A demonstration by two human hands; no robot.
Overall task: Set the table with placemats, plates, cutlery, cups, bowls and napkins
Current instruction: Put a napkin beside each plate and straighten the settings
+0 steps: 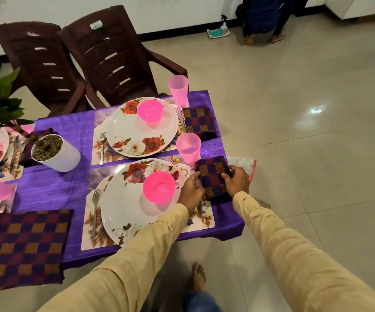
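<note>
At right edge of table (227, 226), beside near plate (123, 212): folded napkin (213, 176); left hand (191, 194), right hand (236, 180) pinch its sides, fingers curled. Likely soft, light, limp; hold folded edges.

Near plate (123, 212) on placemat (87, 235) at lower centre, bowl (159, 187) on it, fork (95, 210) left, cup (188, 147) and napkin (213, 176) right, far plate (132, 131) behind, chairs (114, 57) upper left behind desk (53, 192)

Knife (201, 208) mostly under left hand (191, 195)
</note>
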